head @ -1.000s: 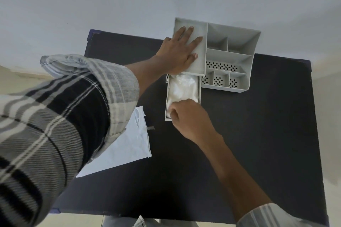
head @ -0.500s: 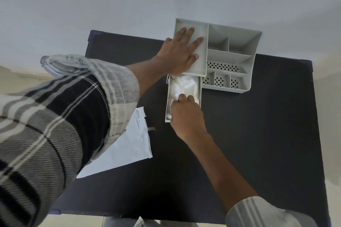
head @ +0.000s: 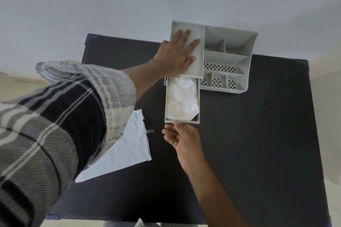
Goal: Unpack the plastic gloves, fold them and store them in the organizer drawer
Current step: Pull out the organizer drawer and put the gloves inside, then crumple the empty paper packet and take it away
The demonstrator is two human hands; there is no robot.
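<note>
A grey organizer (head: 228,55) stands at the table's far edge. Its drawer (head: 199,101) is pulled out toward me. Crumpled clear plastic gloves (head: 181,98) fill the drawer. My left hand (head: 177,55) lies flat, fingers spread, on the organizer's top left compartment, above the drawer. My right hand (head: 181,138) is at the drawer's front wall, fingers apart and curled, fingertips touching or nearly touching the front edge, with nothing held.
A white torn wrapper (head: 125,151) lies on the black table (head: 258,134) left of the drawer, partly under my left sleeve. A small grey scrap (head: 149,131) sits beside it. The wall rises behind the organizer.
My right hand has come out of the drawer, where it pressed on the gloves, and now sits at the drawer's front edge. The left hand has stayed on the organizer.
</note>
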